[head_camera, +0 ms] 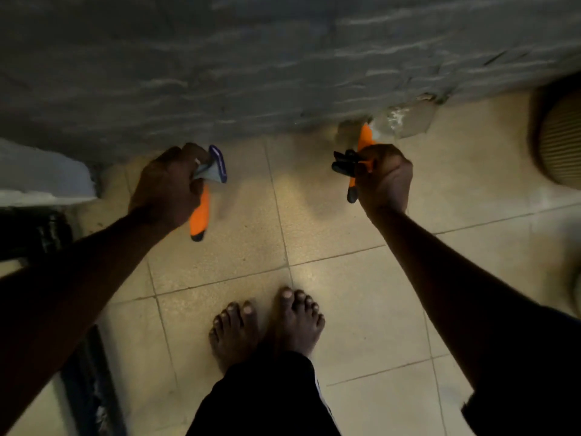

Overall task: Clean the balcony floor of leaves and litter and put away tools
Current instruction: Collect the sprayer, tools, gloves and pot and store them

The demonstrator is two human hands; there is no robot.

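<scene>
Left hand grips an orange-handled tool, handle dropping toward six o'clock, purple head at twelve. Right hand clenches a second orange tool, lying twelve-to-six, black prongs toward nine.

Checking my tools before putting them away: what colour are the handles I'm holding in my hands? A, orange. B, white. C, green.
A: the left tool gripped by the left hand and the right tool in the right hand both show orange handles.
</scene>
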